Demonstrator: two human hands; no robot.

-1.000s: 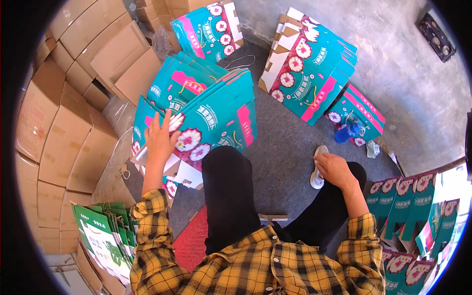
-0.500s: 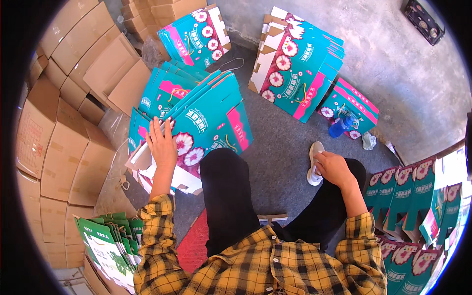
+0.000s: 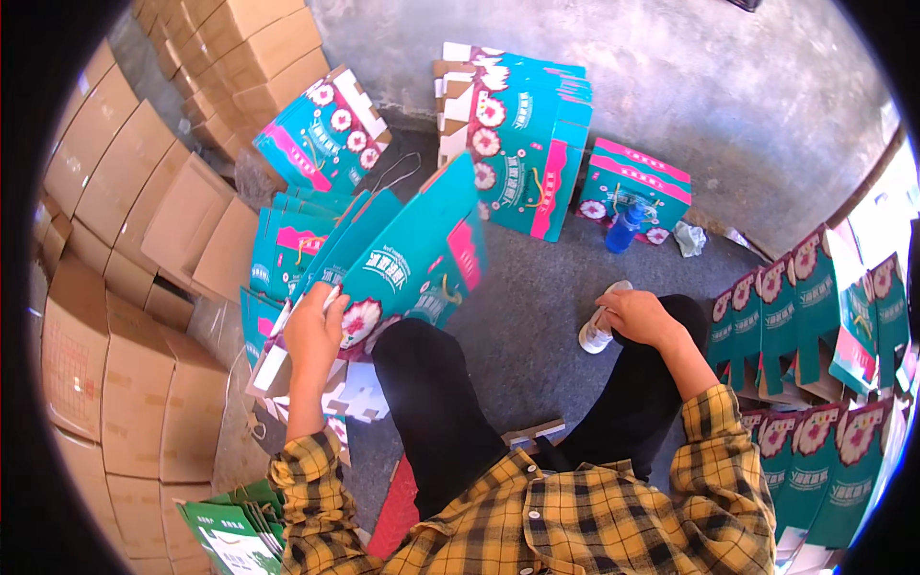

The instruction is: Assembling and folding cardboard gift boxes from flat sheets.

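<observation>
My left hand (image 3: 314, 331) is closed on the lower edge of a flat-folded teal carton (image 3: 407, 259) printed with pink bands and round white-and-purple pictures. The carton leans up and away from several similar flat cartons (image 3: 278, 240) stacked behind it, and its far corner is blurred by motion. Over my right knee lies my right hand (image 3: 637, 314), its fingers loosely bent and slightly apart, with nothing visible in them. A white shoe (image 3: 596, 333) shows just beyond those fingers.
Brown boxes (image 3: 134, 383) pile up on the left. More flat cartons (image 3: 537, 115) lean at the grey wall, beside a made-up carton (image 3: 647, 172) and a blue bottle (image 3: 625, 230). Teal cartons stand in rows (image 3: 795, 297) at right. Green bags (image 3: 240, 527) sit lower left.
My left hand has gone from lying on the stack's edge to gripping one flat carton, which is now raised and tilted off the others. My right hand stays at the knee. The view has shifted.
</observation>
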